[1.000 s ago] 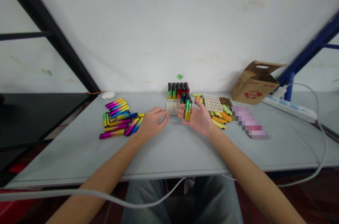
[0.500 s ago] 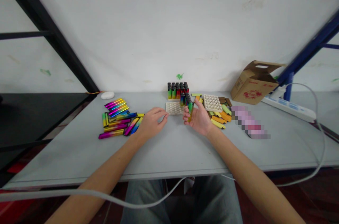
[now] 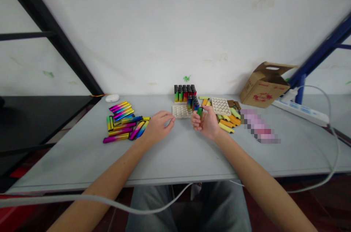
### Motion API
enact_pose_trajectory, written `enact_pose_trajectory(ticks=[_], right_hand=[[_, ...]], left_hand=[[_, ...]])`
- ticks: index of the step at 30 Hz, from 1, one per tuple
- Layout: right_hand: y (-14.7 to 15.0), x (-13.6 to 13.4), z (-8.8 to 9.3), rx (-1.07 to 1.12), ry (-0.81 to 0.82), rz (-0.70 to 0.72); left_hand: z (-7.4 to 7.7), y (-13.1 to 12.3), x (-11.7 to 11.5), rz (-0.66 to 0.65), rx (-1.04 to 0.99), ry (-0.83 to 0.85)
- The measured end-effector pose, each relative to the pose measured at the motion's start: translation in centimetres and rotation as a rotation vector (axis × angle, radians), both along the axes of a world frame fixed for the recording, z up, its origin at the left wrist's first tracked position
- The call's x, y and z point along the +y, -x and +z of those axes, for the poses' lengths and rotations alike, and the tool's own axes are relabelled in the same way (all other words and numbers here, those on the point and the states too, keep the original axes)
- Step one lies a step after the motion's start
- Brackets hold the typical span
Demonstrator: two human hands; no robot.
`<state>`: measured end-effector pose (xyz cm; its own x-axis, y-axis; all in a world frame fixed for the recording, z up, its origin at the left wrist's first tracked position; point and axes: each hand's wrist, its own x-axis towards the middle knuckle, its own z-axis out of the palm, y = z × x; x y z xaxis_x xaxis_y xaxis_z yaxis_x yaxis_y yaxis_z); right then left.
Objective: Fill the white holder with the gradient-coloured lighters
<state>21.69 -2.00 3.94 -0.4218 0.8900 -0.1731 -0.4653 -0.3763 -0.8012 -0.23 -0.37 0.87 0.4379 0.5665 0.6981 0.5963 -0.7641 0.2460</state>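
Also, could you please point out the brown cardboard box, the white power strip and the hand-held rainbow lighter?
brown cardboard box (image 3: 261,94): head view, printed front face.
white power strip (image 3: 300,112): head view, mid body.
rainbow lighter (image 3: 200,111): head view, exposed green end.

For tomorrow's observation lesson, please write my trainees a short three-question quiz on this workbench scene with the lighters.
1. True or false: the right hand is closed around a lighter.
2. On which side of the table is the cardboard box? A) left B) right C) centre
3. What lies just left of the left hand?
Key: 1 true; 2 B; 3 a pile of rainbow-coloured lighters.
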Motion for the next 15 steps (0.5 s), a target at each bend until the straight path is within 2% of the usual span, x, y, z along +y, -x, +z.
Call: enact_pose_trajectory(ticks=[15], right_hand=[[0.38,0.33,-0.47,-0.068,0.0,0.005]], left_hand=[[0.07,0.0,0.01,0.002,0.004,0.009]])
